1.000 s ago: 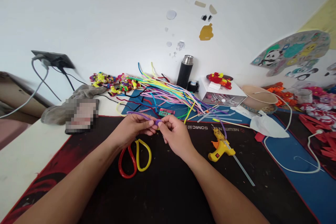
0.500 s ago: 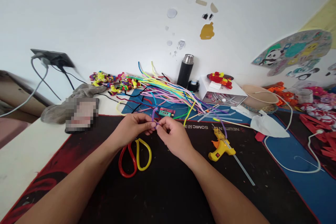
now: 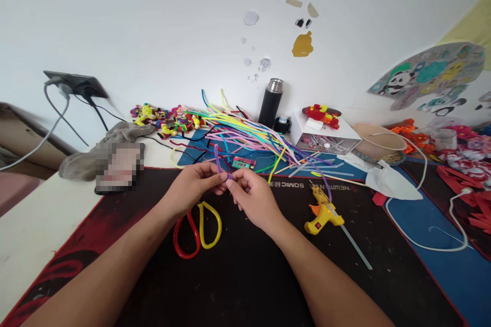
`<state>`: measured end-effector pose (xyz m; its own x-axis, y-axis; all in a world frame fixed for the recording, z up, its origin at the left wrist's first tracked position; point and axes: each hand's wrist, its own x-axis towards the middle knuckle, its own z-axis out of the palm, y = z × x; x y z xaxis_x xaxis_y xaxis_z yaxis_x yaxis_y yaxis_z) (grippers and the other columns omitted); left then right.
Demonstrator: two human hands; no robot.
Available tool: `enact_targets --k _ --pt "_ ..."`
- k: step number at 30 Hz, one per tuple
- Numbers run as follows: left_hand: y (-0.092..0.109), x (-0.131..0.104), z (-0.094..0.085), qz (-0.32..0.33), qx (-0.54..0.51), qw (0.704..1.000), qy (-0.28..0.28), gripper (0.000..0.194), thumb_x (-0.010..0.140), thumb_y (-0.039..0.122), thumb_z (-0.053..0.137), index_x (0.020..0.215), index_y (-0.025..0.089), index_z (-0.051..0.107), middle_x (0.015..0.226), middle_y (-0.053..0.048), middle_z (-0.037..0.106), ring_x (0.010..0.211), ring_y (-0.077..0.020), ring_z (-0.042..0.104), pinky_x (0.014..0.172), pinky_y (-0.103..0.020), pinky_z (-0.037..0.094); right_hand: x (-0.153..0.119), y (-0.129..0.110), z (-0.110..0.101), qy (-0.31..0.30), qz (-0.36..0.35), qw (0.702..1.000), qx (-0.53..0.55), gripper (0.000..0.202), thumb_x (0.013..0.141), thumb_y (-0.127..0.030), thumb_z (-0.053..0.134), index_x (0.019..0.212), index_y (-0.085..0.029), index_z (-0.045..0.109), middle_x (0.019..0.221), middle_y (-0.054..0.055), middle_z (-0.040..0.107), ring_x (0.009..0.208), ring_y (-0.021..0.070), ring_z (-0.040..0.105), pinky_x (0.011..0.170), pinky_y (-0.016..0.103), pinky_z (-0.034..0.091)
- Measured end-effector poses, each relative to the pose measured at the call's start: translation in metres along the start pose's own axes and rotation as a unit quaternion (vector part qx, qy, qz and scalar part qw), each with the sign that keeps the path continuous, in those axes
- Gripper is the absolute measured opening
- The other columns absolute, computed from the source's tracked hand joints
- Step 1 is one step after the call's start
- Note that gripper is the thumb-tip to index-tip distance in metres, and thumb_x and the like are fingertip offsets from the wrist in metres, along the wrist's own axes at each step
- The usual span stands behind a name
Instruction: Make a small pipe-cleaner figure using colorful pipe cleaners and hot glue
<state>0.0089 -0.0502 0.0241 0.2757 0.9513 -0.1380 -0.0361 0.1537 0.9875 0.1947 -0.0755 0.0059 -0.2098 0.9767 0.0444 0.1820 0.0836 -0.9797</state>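
Note:
Both hands meet above the far half of the dark mat. Between their fingertips is a purple pipe cleaner, one end of it sticking up past the fingers. My left hand pinches it from the left, thumb against fingers. My right hand is closed on its lower part, where a small purple bend shows between the thumbs. Just below my left hand lie scissors with one red and one yellow handle loop; their blades are hidden under the hand. Off to the right of my right hand rests a yellow glue gun with a clear glue stick in it.
Behind the hands lies a heap of coloured pipe cleaners. A black thermos and a white box stand by the wall. A phone lies at the left, a bowl and white cable at the right.
The purple pipe cleaner's upright end has swung left and now shows longer above the fingers. Both hands stay in nearly the same place, their fingers slightly shifted.

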Motion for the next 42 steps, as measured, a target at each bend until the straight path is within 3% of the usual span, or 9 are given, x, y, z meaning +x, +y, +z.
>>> enact_targets --k 5,13,20,26,31,37,42 --pt "-0.005 0.0 -0.003 -0.007 -0.005 1.0 -0.013 0.043 0.066 0.054 0.099 0.076 0.018 0.078 0.071 -0.003 0.075 0.066 -0.0155 0.069 0.064 -0.025 0.057 -0.001 -0.001 0.0 0.007 0.0 1.0 -0.011 0.016 0.096 -0.039 0.065 0.09 -0.024 0.061 0.061 -0.006 0.058 0.049 0.0127 0.052 0.049 0.024 0.038" --pt "0.001 -0.001 -0.008 0.017 0.115 0.993 -0.013 0.04 0.068 0.055 0.095 0.073 0.019 0.079 0.069 -0.003 0.073 0.064 -0.0167 0.065 0.063 -0.027 0.055 -0.001 0.002 -0.001 0.004 -0.008 0.997 -0.077 0.011 0.096 -0.033 0.064 0.089 -0.024 0.063 0.06 -0.007 0.054 0.049 0.012 0.046 0.049 0.025 0.032" --pt "0.003 -0.004 -0.01 0.041 0.225 0.974 -0.009 0.036 0.079 0.054 0.086 0.076 0.019 0.079 0.067 0.001 0.069 0.063 -0.0151 0.062 0.061 -0.024 0.048 -0.001 0.002 0.0 0.002 -0.034 0.99 -0.136 0.011 0.094 -0.03 0.065 0.086 -0.023 0.065 0.059 -0.007 0.053 0.054 0.0123 0.045 0.054 0.026 0.029" --pt "0.009 -0.004 -0.003 0.013 0.133 0.991 -0.014 0.039 0.07 0.053 0.094 0.074 0.019 0.076 0.068 -0.001 0.073 0.062 -0.0158 0.065 0.063 -0.026 0.053 -0.002 0.001 0.001 0.004 -0.013 0.996 -0.083 0.012 0.096 -0.033 0.064 0.088 -0.024 0.062 0.061 -0.007 0.054 0.052 0.0127 0.048 0.052 0.025 0.032" --pt "0.0 -0.001 -0.002 -0.027 0.031 0.999 -0.017 0.046 0.065 0.058 0.096 0.074 0.018 0.075 0.068 -0.004 0.074 0.064 -0.0173 0.068 0.064 -0.028 0.056 -0.001 0.002 0.001 -0.004 0.004 1.0 -0.019 0.017 0.097 -0.039 0.065 0.09 -0.024 0.061 0.062 -0.006 0.057 0.049 0.0126 0.051 0.049 0.025 0.037" --pt "-0.002 0.0 -0.006 0.008 0.084 0.996 -0.012 0.049 0.069 0.064 0.093 0.076 0.018 0.076 0.073 -0.003 0.075 0.07 -0.0182 0.069 0.07 -0.03 0.059 0.0 0.002 0.0 -0.014 0.017 1.0 -0.008 0.017 0.097 -0.039 0.066 0.091 -0.023 0.063 0.063 -0.006 0.058 0.05 0.0118 0.053 0.048 0.024 0.039" --pt "0.007 -0.001 -0.01 -0.017 0.093 0.995 -0.007 0.052 0.068 0.067 0.092 0.077 0.018 0.075 0.074 -0.007 0.078 0.071 -0.0216 0.073 0.068 -0.031 0.06 0.0 0.0 -0.001 -0.008 0.011 0.999 0.052 0.02 0.098 -0.043 0.067 0.097 -0.023 0.063 0.065 -0.006 0.058 0.05 0.0113 0.053 0.049 0.024 0.043"
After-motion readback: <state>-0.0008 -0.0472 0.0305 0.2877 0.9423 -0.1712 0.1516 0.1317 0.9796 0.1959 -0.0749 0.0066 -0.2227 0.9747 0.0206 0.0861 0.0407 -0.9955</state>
